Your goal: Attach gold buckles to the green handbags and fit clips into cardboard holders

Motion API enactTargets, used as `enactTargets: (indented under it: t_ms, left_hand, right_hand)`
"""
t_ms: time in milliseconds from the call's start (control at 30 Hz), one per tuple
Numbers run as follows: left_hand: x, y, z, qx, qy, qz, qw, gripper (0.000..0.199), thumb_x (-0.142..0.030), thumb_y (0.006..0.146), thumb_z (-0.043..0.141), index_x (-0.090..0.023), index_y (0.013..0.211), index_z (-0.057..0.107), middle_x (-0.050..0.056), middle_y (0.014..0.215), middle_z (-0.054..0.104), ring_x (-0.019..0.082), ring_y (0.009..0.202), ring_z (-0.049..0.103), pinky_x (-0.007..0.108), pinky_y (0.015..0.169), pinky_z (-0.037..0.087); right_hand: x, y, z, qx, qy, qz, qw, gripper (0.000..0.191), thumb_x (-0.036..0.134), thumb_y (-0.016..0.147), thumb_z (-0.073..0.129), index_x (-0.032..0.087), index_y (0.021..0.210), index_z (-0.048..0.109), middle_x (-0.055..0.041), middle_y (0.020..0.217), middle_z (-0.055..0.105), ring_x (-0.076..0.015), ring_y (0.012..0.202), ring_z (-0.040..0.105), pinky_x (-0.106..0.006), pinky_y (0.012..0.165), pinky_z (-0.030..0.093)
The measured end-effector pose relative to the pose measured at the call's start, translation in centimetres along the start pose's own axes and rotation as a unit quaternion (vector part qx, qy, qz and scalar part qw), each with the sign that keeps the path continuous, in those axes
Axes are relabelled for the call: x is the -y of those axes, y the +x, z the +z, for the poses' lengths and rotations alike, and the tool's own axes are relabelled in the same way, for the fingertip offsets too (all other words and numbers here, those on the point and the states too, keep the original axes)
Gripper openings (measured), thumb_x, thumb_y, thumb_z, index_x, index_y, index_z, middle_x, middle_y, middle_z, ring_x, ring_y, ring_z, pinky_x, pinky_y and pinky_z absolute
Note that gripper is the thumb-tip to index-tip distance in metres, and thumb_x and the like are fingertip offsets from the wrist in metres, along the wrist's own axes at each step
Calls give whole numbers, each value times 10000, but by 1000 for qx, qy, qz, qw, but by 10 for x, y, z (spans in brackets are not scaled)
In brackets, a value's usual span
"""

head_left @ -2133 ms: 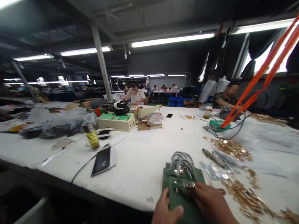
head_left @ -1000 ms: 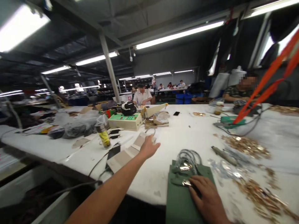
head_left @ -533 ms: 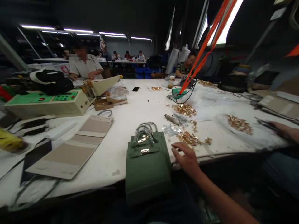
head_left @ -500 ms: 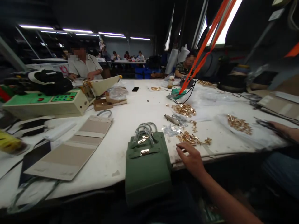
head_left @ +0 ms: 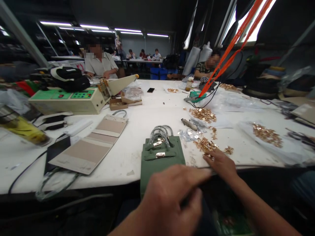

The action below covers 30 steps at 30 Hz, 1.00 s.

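A green handbag [head_left: 162,164] with wrapped grey-green handles and shiny gold-tone clasps stands at the table's front edge. My left hand [head_left: 169,196] is raised close to the camera, in front of the bag's lower part. Its index finger stretches to the right, the thumb is apart below, and nothing shows between them. To the right of the bag, my right hand [head_left: 221,162] reaches the near edge of a pile of small gold-coloured metal fittings [head_left: 204,144]. Its fingertips are pinched together; whatever they hold is too small to make out.
More gold fittings [head_left: 203,114] lie behind, beside a wrapped tool [head_left: 189,124]. On the left are flat beige bag panels [head_left: 98,144], a cream machine [head_left: 71,100] and a yellow bottle [head_left: 24,131]. Orange straps [head_left: 226,52] hang at right. Other people sit across the table.
My left hand has come into view in front of the bag. My right hand has moved forward to the gold fittings, its fingers closing. The view has turned slightly left.
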<state>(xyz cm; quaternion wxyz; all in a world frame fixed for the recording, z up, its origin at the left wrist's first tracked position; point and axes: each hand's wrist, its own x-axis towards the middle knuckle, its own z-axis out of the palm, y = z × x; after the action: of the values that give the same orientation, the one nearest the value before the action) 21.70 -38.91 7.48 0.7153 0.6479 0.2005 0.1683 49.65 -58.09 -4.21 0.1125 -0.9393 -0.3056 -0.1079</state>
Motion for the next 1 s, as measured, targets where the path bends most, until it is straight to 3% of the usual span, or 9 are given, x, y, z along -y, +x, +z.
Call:
enactTargets:
  t_ms: [133, 267, 400, 467, 533, 633, 700, 800, 1000]
  left_hand:
    - [32, 62, -54, -148, 357, 173, 906, 398, -290, 830, 692, -276, 1228, 693, 88, 1259, 648, 330, 1247, 549, 513, 1130, 424]
    - [77, 75, -96, -179, 484, 161, 841, 494, -315, 812, 763, -236, 1286, 646, 94, 1331, 594, 317, 1266, 525, 488, 1102, 452]
    - [89, 72, -100, -160, 486, 140, 848, 358, -340, 869, 729, -238, 1209, 686, 77, 1288, 589, 280, 1247, 546, 433, 1079, 472]
    - [87, 71, -98, -158, 474, 128, 857, 299, -327, 884, 709, -251, 1173, 697, 62, 1240, 588, 261, 1201, 570, 413, 1038, 493]
    - [86, 71, -95, -162, 463, 119, 863, 270, -318, 877, 715, -259, 1140, 699, 51, 1181, 584, 251, 1153, 584, 402, 992, 507]
    - [85, 71, -91, -170, 451, 119, 868, 288, -304, 806, 787, -242, 1068, 687, 39, 1107, 573, 247, 1115, 577, 392, 966, 503]
    - [85, 71, -87, -174, 440, 120, 873, 327, -301, 745, 838, -224, 1008, 661, 31, 1076, 562, 240, 1091, 570, 379, 951, 501]
    - [84, 72, -79, -190, 425, 113, 878, 324, -295, 719, 852, -212, 923, 614, 22, 1032, 539, 223, 1027, 566, 356, 896, 506]
    - [84, 71, -70, -233, 405, 146, 872, 242, -203, 766, 770, -220, 850, 544, 16, 974, 528, 216, 959, 559, 344, 845, 485]
  right_hand:
    - [-2, 7, -1, -18, -43, -97, 994, 327, 378, 998, 462, 250, 921, 753, -61, 921, 665, -234, 896, 637, -308, 665, 425]
    - [-5, 12, 0, -61, -5, -113, 992, 378, 422, 1009, 416, 229, 942, 734, -79, 962, 697, -244, 885, 650, -321, 677, 436]
    - [26, 7, -9, -90, 158, -32, 983, 402, 536, 995, 443, 232, 1029, 705, -75, 980, 722, -254, 851, 668, -333, 692, 474]
    - [61, -3, -17, -42, 292, 12, 955, 422, 595, 982, 480, 233, 1023, 692, -42, 816, 701, -223, 721, 651, -318, 653, 486]
    - [105, -16, -22, 61, 435, 36, 898, 447, 637, 976, 498, 227, 1011, 673, -2, 684, 645, -188, 587, 606, -291, 567, 477]
    - [166, -29, -20, 184, 602, 23, 776, 482, 669, 930, 578, 200, 1007, 656, -36, 806, 708, -194, 641, 665, -278, 556, 514]
    - [194, -31, -13, 209, 639, 15, 740, 490, 667, 898, 631, 179, 933, 665, -63, 823, 730, -210, 690, 694, -290, 614, 543]
    - [213, -27, -1, 182, 636, 19, 750, 465, 634, 857, 706, 171, 859, 671, -54, 724, 716, -211, 658, 691, -303, 654, 547]
    - [211, -26, 13, 138, 656, -3, 742, 448, 518, 866, 749, 201, 1154, 618, -38, 837, 734, -232, 739, 721, -332, 707, 575]
